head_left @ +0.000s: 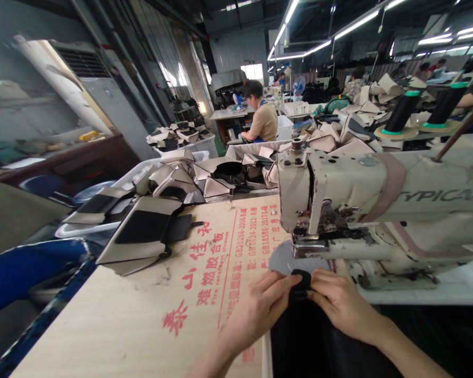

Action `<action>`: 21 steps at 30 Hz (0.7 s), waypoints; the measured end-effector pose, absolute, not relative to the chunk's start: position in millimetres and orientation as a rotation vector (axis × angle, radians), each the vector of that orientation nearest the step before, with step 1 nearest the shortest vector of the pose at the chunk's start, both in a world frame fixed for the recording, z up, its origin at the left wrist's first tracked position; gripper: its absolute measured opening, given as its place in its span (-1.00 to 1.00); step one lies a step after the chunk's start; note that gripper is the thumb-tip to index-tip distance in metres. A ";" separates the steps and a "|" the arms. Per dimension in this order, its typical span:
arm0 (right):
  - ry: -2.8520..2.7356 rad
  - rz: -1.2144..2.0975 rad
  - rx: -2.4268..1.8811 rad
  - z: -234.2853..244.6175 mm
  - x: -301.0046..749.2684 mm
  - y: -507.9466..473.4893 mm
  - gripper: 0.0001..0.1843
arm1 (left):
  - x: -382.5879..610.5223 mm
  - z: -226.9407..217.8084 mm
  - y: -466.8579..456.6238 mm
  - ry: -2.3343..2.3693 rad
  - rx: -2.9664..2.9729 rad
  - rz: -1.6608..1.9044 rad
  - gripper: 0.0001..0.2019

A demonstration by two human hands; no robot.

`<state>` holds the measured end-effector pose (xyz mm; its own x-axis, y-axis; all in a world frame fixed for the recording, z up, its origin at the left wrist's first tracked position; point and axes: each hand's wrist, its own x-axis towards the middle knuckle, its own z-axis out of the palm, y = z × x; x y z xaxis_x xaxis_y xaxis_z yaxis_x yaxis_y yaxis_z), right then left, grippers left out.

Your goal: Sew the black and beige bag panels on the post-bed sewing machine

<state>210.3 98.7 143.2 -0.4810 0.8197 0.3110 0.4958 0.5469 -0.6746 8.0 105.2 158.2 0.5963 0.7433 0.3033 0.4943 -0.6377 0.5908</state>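
Note:
My left hand [260, 307] and my right hand [341, 302] meet just in front of the sewing machine [378, 205]. Both pinch a small black fabric piece [301, 281] between fingertips, one hand on each side. The piece lies below the machine's presser foot [309, 247], next to a grey round piece [281, 258] on the bed. Dark material [311, 336] hangs down between my forearms.
A stack of beige and black cut shoe parts [142, 231] lies on the cardboard-covered table [161, 304] at the left. White bins [134, 181] of more parts stand behind. Black thread cones [402, 113] stand at the right. Another person [262, 118] sits farther back.

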 end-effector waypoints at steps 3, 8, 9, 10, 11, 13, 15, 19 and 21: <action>-2.176 0.665 -1.068 145.6 209.3 100.1 -0.77 | 3.6 166.4 106.8 0.956 2.442 0.599 -0.60; -2.221 0.642 -1.123 144.0 207.4 100.8 -0.74 | 2.3 177.0 107.3 0.999 2.417 0.522 -0.63; -2.214 0.644 -1.121 142.9 207.5 101.0 -0.74 | 3.0 179.0 107.8 1.000 2.410 0.506 -0.64; -2.203 0.647 -1.121 141.6 207.9 101.2 -0.75 | 3.8 180.9 108.6 0.995 2.409 0.487 -0.65; -2.188 0.647 -1.124 140.1 208.5 101.5 -0.76 | 4.4 182.5 109.6 0.987 2.413 0.474 -0.66; -2.147 0.636 -1.134 136.9 209.6 102.3 -0.79 | 5.2 183.8 112.0 0.975 2.428 0.472 -0.66; -2.100 0.647 -1.150 134.3 210.3 103.7 -0.82 | 5.1 182.5 114.7 0.968 2.440 0.481 -0.67; -2.010 0.741 -1.249 135.1 209.9 107.6 -0.85 | 3.8 177.0 119.2 0.983 2.440 0.450 -0.69; -2.092 0.703 -1.213 138.7 209.7 109.6 -0.75 | 3.7 175.9 120.6 0.974 2.436 0.433 -0.69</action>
<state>209.7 109.6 138.7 -0.3915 0.8879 0.2415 0.5621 0.4386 -0.7012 3.7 120.6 175.9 0.6971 0.7083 0.1114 0.5573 -0.6330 0.5374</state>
